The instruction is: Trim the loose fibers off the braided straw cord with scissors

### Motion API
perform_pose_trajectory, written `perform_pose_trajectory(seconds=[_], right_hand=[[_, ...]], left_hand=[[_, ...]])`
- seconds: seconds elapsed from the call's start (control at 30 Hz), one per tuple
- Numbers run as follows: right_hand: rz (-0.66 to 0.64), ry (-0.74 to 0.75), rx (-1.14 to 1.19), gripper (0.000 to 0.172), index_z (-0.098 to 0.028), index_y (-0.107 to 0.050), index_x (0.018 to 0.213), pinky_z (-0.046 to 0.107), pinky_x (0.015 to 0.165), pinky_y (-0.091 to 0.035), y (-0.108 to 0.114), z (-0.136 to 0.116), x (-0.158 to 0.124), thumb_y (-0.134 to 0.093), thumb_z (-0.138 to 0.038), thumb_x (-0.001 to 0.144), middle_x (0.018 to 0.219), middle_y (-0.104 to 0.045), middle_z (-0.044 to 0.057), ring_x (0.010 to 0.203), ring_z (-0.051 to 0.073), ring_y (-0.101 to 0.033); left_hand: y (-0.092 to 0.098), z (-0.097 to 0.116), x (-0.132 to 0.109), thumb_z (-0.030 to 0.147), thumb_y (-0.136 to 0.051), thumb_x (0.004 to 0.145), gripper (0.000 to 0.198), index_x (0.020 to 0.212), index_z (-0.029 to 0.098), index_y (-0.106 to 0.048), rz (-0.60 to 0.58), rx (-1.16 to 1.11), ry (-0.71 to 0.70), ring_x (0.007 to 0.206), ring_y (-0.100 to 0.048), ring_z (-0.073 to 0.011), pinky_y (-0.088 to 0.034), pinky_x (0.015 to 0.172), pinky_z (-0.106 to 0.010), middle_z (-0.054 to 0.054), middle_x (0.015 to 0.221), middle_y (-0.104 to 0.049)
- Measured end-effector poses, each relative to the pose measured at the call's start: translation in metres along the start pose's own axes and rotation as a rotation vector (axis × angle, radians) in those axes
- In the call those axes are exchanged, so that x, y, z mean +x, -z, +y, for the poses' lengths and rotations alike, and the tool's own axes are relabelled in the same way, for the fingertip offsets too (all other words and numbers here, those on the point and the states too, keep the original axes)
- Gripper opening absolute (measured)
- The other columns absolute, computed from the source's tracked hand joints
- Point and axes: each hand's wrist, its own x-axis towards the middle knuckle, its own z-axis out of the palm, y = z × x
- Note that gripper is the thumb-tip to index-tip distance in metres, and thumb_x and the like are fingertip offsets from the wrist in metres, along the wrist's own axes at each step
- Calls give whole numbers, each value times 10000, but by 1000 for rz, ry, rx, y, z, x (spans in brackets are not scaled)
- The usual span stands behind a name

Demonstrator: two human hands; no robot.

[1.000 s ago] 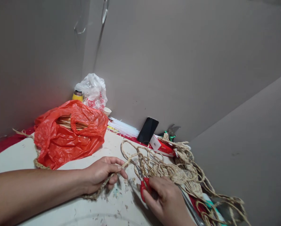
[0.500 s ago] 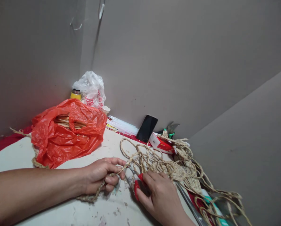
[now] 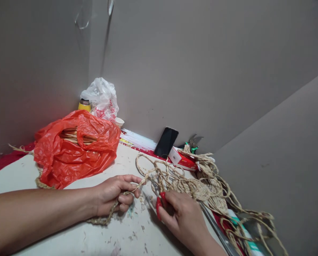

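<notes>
A braided straw cord (image 3: 147, 175) runs across the fingers of my left hand (image 3: 109, 198), which pinches it between thumb and fingers. Its darker braided end (image 3: 101, 221) hangs below that palm onto the table. My right hand (image 3: 187, 215) grips scissors by their red handles (image 3: 159, 207), with the blades pointing up and left beside the cord. The blades look spread, though they are partly blurred. Beyond the scissors, the cord leads into a loose heap of straw braid (image 3: 185, 186), part of which my right hand hides.
An orange-red plastic bag (image 3: 76, 156) holding straw strands sits at left. Behind it are a yellow bottle (image 3: 84, 105), a white plastic bag (image 3: 101, 97) and a paper cup (image 3: 119, 122). A phone (image 3: 166, 142) leans on the wall near green-handled pruners (image 3: 193, 142). Scraps litter the table (image 3: 95, 241).
My right hand has drawn the scissors a little to the right, away from the cord by my left fingertips. My left hand keeps its hold, nearly still. The view has shifted slightly.
</notes>
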Motion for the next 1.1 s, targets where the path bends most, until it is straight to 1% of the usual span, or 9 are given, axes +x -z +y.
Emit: perform_pose_trajectory(seconds=[0.13,0.27,0.4,0.5,0.6,0.8,0.9,1.0,1.1], right_hand=[[-37,-14,-9,166,-200,-505,631,269,600,-266,1,-8,0,-594,-272,751,623,-557,4,579,147,-457],[-4,-18,122,277,-195,-502,580,268,577,-275,-4,-2,-1,-511,-265,848,549,-517,-10,524,128,-429],[48,-319,617,408,-190,-499,538,247,495,-280,-8,-4,-1,-505,-415,878,502,-441,-23,489,117,-393],[-10,-592,1073,437,-179,-553,578,243,478,-296,-9,-19,1,-553,-530,838,517,-470,-19,494,117,-393],[-74,-674,1359,394,-166,-611,628,243,495,-311,-8,-35,3,-638,-529,778,533,-499,-18,503,112,-390],[71,-767,1373,322,-152,-629,572,226,505,-306,-1,-39,8,-803,-420,612,530,-471,-33,538,101,-356],[201,-823,1386,341,-156,-622,587,224,478,-283,-1,-30,7,-787,-451,629,516,-422,-46,515,93,-314],[310,-809,1403,314,-166,-619,610,234,496,-313,-1,-23,5,-761,-438,678,544,-437,-37,533,103,-332],[415,-745,1332,258,-176,-638,633,246,541,-358,3,-20,1,-758,-396,694,601,-497,-14,587,125,-391]], left_hand=[[0,-1,0,131,-607,729,309,1011,196,-499,-5,20,-5,363,-252,-4,-146,384,-159,39,678,-552],[1,-2,1,151,-626,731,305,1009,187,-504,-26,45,-4,366,-264,-5,-177,379,-159,18,704,-590],[1,-5,1,179,-629,753,301,1030,178,-510,-29,94,-36,366,-287,-8,-251,370,-156,6,729,-628],[-3,-10,1,245,-633,772,266,990,164,-505,-31,217,-98,344,-318,-17,-310,352,-170,-26,749,-675],[-9,-18,1,329,-661,763,277,890,172,-472,-33,339,-168,319,-363,-24,-313,335,-171,-48,748,-707],[-13,-24,-1,451,-659,753,364,894,185,-456,-50,466,-131,325,-418,-29,-310,332,-164,-20,755,-682],[-14,-20,-5,353,-717,710,380,974,189,-498,35,551,-173,368,-406,-29,-348,370,-170,53,692,-595],[-20,-14,-14,327,-646,785,219,910,163,-572,159,712,-270,418,-396,-34,-324,408,-158,64,593,-516],[-30,-11,-23,388,-567,842,243,823,148,-592,101,717,-226,383,-359,-23,-264,371,-160,19,626,-585]])
